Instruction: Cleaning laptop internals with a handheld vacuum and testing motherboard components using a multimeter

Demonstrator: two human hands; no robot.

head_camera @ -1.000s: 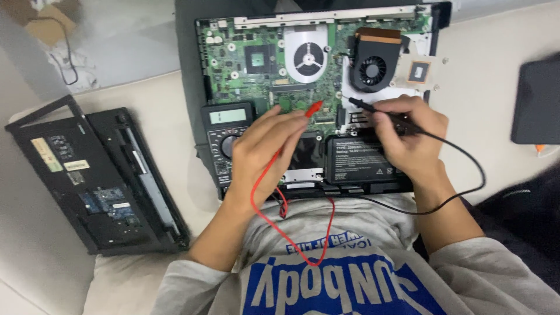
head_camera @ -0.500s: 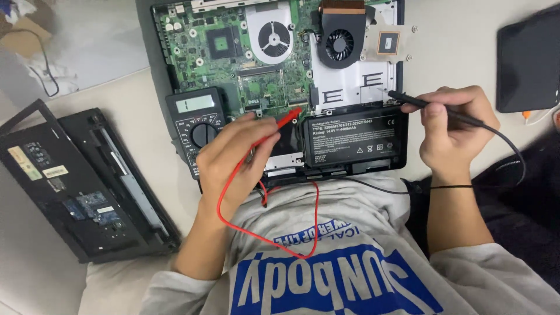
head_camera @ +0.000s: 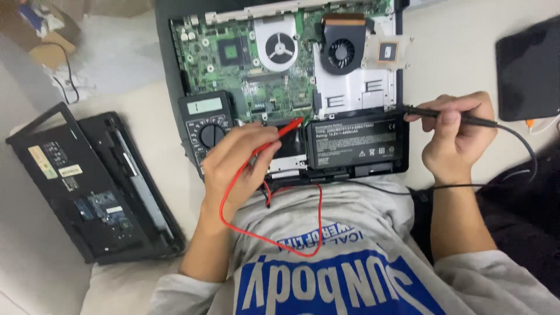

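The left hand [head_camera: 236,166] pinches a red probe [head_camera: 279,137], tip aimed up-right at the left end of the black battery pack [head_camera: 357,144]. The right hand [head_camera: 458,137] grips a black probe [head_camera: 449,115] — lying level, tip at the pack's upper right corner. A multimeter [head_camera: 205,125] sits close left; contact points are hard to make out.

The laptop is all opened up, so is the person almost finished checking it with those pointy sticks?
Done: the laptop lies open, its board and fans bare, and the multimeter is beside it. In hand: the left hand holds the red probe at one end of the battery, the right hand holds the black probe at the other. Left: everything remains uncovered, so not nearly finished.
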